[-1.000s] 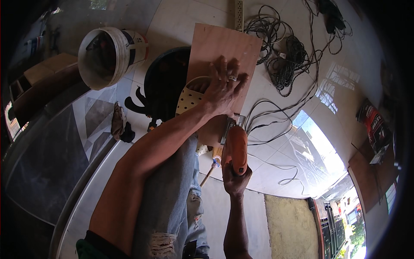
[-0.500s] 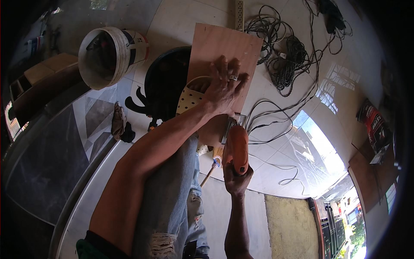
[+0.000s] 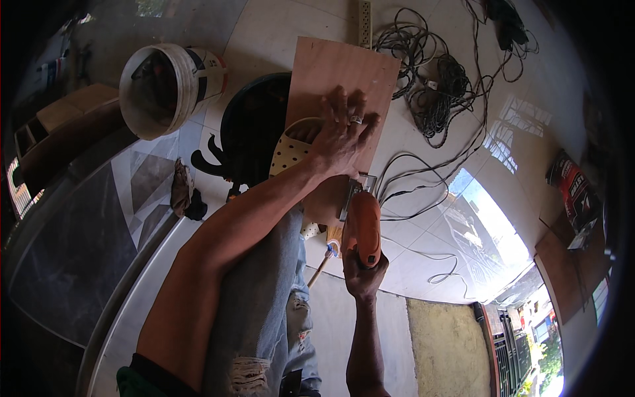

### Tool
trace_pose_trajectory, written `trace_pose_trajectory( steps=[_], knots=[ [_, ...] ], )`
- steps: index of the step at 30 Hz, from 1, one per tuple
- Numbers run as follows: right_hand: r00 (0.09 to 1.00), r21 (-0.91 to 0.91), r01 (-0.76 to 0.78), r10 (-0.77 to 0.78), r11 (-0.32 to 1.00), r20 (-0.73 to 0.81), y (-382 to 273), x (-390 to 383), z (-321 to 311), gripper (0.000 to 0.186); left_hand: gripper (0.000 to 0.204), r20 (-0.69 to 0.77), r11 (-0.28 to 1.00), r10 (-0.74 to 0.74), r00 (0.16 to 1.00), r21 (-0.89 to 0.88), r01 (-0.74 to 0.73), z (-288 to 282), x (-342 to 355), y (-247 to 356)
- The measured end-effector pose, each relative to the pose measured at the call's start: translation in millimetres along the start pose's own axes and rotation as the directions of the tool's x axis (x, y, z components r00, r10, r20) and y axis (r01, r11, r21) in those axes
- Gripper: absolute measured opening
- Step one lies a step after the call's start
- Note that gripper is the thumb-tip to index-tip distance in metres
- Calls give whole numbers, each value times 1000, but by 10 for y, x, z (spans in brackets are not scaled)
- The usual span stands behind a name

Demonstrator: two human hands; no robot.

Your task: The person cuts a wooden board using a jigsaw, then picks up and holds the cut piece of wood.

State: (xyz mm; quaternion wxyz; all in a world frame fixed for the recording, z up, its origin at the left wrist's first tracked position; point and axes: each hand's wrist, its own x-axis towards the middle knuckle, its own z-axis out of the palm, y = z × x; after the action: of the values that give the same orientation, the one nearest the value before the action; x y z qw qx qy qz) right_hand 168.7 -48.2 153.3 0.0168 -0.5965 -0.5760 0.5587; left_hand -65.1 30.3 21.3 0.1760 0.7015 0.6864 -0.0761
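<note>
My left hand (image 3: 340,139), a ring on one finger, presses with fingers apart on a reddish plywood board (image 3: 324,66). My right hand (image 3: 365,271) grips an orange power saw (image 3: 364,218), its metal base at the board's right edge near my left hand. A foot in a cream, black-dotted slipper (image 3: 284,152) rests on the board beside my left hand, partly hidden by my wrist. My jeans-clad leg (image 3: 258,298) runs beneath my left forearm. Below the board a black basin (image 3: 245,119) shows at its left.
A white bucket (image 3: 182,119) holding dark items lies at upper left. A power strip (image 3: 364,23) and tangled cables (image 3: 433,106) are on the tiled floor (image 3: 251,33). A crumpled rag (image 3: 182,192) is at left, a red-and-black package (image 3: 569,192) far right, a brush (image 3: 321,268) below the board.
Almost nothing differs. The board and my hands have shifted very slightly in the picture; my right hand keeps its grip on the saw and my left stays spread on the board.
</note>
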Motion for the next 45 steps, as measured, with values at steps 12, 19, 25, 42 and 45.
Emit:
trace_pose_trajectory(
  steps=[12,19,25,42,45],
  knots=[
    [1000,8,18,-18,1000,-3,-33,18,-1,19,132,49,1000,9,999,25,-11,-34,6,-2],
    [1000,-3,-8,8,1000,-1,-28,25,-2,19,131,52,1000,8,999,27,-10,-27,7,-6],
    [999,12,-52,52,999,9,-13,27,-8,21,130,46,1000,8,999,9,-9,-1,7,-9],
    [999,27,-35,35,999,13,-56,54,-17,21,134,-21,998,8,1000,-68,-10,60,-5,-20],
    [1000,30,-24,23,999,8,-56,53,-14,21,134,-23,997,9,1000,-72,-10,69,2,-22]
  ],
)
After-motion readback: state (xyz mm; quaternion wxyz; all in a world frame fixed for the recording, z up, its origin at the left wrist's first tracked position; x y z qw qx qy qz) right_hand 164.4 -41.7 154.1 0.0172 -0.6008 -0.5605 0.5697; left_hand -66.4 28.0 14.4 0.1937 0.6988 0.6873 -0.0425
